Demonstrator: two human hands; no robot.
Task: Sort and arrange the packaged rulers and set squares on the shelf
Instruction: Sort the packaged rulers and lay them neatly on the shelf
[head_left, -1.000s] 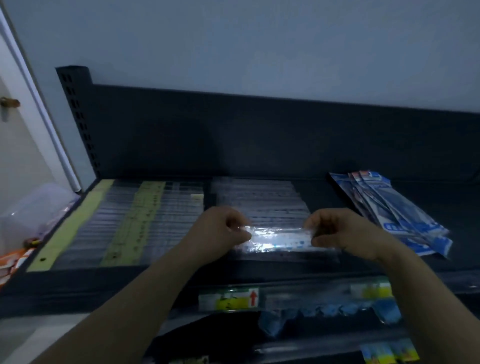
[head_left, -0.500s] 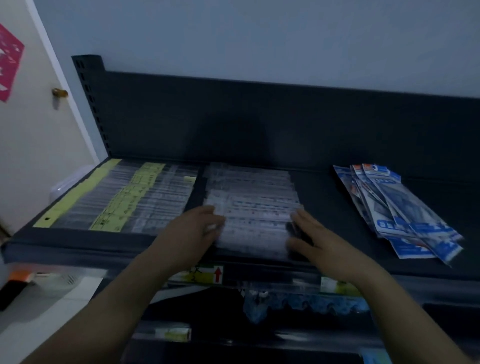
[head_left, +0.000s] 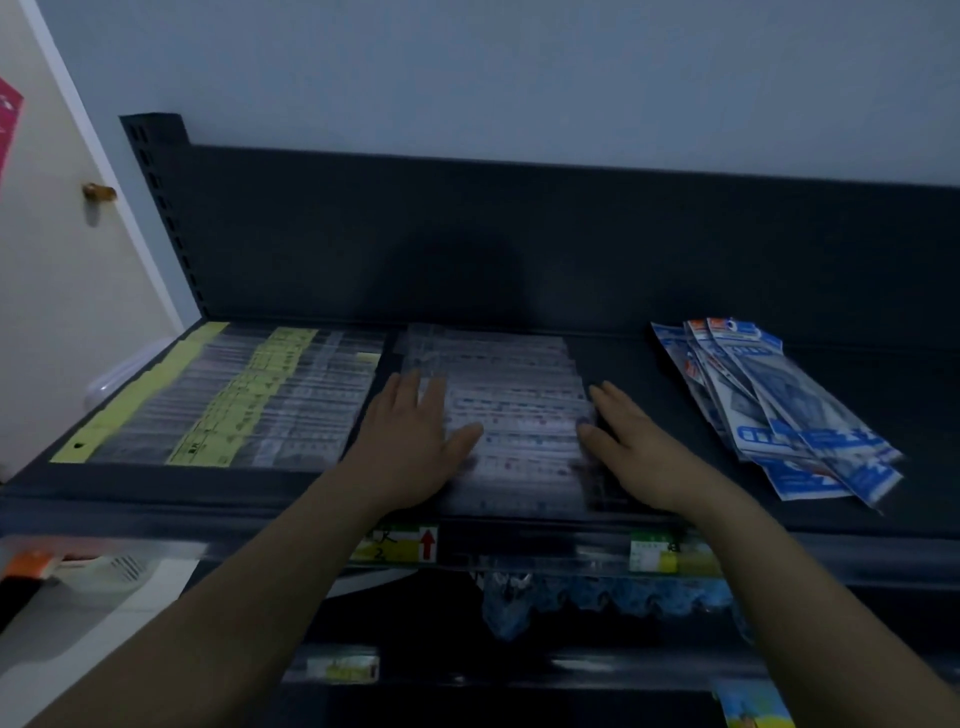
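A row of clear-packaged rulers (head_left: 511, 410) lies overlapped in the middle of the dark shelf (head_left: 634, 364). My left hand (head_left: 410, 447) rests flat on the row's left edge, fingers apart. My right hand (head_left: 631, 441) lies flat against its right edge, fingers extended, nothing held. To the left lies a longer row of clear rulers with yellow labels (head_left: 234, 400). On the right sits a fanned pile of blue-and-white packets (head_left: 779, 410).
The shelf's dark back panel (head_left: 519, 234) rises behind the rows. Price tags (head_left: 400, 543) line the front rail, with blue packets (head_left: 613, 597) hanging on a lower level. A cream door with a knob (head_left: 98, 192) stands at the left.
A second ago both hands held one shiny ruler packet above the shelf front. That packet now lies with the middle row, and both hands have opened flat at the row's sides.
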